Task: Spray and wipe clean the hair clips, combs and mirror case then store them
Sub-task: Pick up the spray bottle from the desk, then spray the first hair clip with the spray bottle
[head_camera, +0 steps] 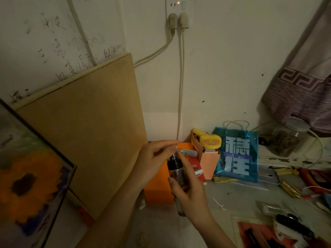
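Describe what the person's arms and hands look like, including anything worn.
Both forearms are bare as far as the frame shows, with no sleeves visible. The left hand and right hand wear no gloves, rings, watch or bracelets. The fingers have short, unpainted-looking nails.

I am seeing an orange box (157, 187) showing behind a clear spray bottle (177, 178) wearing a black collar. A yellow handheld fan (210, 140) is sitting beside a translucent blue bag (236, 154) bearing pale characters. A sunflower picture (30, 187) is glowing orange at left; a purple curtain (300, 93) is showing a key pattern.
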A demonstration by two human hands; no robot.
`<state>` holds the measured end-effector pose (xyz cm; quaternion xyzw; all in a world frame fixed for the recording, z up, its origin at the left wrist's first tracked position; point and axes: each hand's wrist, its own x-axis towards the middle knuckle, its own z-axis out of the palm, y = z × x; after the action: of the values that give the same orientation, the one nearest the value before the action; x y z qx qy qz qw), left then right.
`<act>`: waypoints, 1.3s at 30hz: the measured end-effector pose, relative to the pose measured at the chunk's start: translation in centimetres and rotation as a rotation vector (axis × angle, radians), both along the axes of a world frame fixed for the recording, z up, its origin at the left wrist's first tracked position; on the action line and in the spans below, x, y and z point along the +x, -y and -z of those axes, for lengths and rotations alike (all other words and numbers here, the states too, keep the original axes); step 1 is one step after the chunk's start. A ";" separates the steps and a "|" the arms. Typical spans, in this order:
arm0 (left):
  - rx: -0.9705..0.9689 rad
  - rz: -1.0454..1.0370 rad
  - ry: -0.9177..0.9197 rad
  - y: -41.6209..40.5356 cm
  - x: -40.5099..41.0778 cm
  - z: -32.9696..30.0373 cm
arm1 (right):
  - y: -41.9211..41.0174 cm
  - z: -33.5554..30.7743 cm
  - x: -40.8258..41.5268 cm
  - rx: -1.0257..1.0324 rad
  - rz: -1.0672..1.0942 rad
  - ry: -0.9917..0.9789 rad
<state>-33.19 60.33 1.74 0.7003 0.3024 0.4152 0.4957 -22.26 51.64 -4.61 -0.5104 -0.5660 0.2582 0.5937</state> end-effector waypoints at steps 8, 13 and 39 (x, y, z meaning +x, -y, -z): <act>-0.095 -0.062 0.059 -0.2 0.1 0.9 | -0.1 -0.1 0.2 -0.008 -0.036 0.009; -0.156 -0.134 0.093 -0.4 -0.1 1.8 | 0.8 1.7 0.3 -0.098 -0.031 -0.019; -0.590 -0.343 -0.152 5.1 -0.6 22.1 | 3.8 13.6 3.9 -0.550 0.036 -0.048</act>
<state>-33.84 55.22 -20.40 0.4948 0.5587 0.3339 0.5758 -18.37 47.88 -18.17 -0.6563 -0.4510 0.4036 0.4506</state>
